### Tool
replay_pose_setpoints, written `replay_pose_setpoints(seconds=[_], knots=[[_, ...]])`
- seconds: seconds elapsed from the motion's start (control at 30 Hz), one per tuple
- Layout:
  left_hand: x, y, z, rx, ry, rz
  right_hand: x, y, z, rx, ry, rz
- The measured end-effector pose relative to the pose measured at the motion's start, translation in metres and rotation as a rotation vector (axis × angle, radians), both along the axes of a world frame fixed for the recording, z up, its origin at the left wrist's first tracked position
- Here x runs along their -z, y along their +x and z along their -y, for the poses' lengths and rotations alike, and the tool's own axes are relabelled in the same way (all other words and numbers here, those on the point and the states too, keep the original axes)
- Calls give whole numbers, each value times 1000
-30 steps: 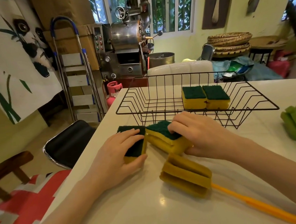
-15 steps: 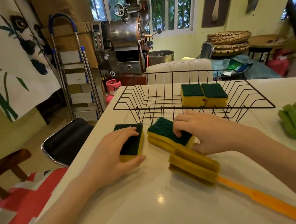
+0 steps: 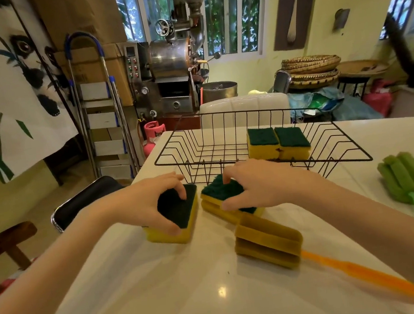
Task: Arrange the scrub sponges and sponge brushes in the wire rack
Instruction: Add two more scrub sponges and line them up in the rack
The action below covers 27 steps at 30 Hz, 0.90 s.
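Four scrub sponges are counted: two lie side by side in the wire rack (image 3: 260, 147), one (image 3: 181, 213) is gripped by the left hand (image 3: 149, 204) and one (image 3: 221, 194) by the right hand (image 3: 262, 183) on the desk (image 3: 166, 294), where two sponge brushes, one orange-handled (image 3: 267, 243) and one green (image 3: 403, 178), are left lying.

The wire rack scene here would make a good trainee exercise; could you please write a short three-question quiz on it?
1. How many scrub sponges lie inside the wire rack?
2. True or false: the green sponge brush is already in the rack.
3. The left hand grips: A) the orange-handled sponge brush; B) the scrub sponge on the table; C) the rack's rim.

Key:
1. Two, side by side at the rack's far right.
2. False: it lies on the table, right of the rack.
3. B. The right hand grips a second table sponge.
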<state>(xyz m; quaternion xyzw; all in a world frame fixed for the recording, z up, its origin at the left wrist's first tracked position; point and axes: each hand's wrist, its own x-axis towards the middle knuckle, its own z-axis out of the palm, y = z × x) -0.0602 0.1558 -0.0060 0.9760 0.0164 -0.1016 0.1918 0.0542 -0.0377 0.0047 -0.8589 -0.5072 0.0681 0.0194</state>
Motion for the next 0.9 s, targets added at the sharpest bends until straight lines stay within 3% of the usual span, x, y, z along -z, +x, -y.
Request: replay_pose_setpoints(seconds=[0.3, 0.63, 0.9], knots=[[-18, 8, 6, 55, 80, -53, -4, 3, 3, -28, 38, -24], [-81, 2, 1, 108, -62, 51, -54, 15, 28, 9, 329, -349], [-101, 54, -4, 53, 79, 171, -77, 65, 29, 203, 532, -407]])
